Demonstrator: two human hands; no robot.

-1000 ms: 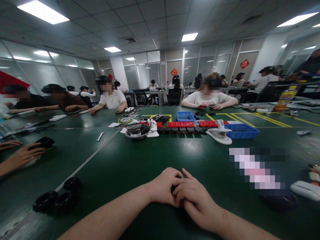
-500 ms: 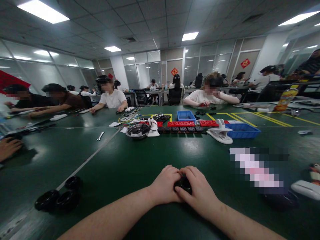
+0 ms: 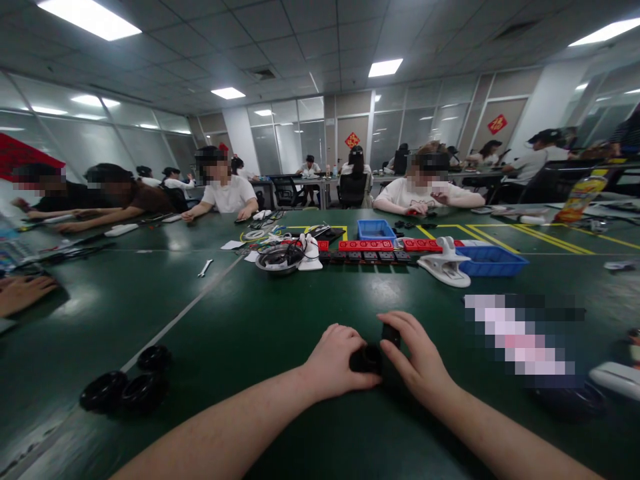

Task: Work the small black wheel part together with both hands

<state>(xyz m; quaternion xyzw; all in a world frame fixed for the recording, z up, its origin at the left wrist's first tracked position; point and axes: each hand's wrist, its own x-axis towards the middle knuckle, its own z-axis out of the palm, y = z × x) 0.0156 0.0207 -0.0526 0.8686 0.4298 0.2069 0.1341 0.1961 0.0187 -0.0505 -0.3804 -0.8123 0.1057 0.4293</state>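
Head view. I am looking down at both hands meeting over the green desk (image 3: pixel 240 333), near its close edge. My left hand (image 3: pixel 337 360) is curling around a small black part (image 3: pixel 367 359); its fingers (image 3: pixel 357 381) are wrapping under and beside the part, closed on it. My right hand (image 3: pixel 420 360) is gripping the same black part from the other side, its fingers (image 3: pixel 400 320) arching over a squarish black end that is sticking up between the two hands. The part is sitting just above the desk surface, held between both hands; I cannot tell whether it is touching the desk.

To the left, well apart from the hands, three black rings (image 3: pixel 125 390) are lying together on the desk beside a pale line. Farther out at mid-desk, a metal bowl (image 3: pixel 279 260) with cables in it is standing beside a white clamp-like piece (image 3: pixel 445 267), a row of red blocks (image 3: pixel 367 245) and two blue trays (image 3: pixel 493 261). A small wrench (image 3: pixel 204 268) is lying left of the bowl. Another person's hand (image 3: pixel 23 293) is resting at the far left edge. Other people are sitting along the desk's far side.
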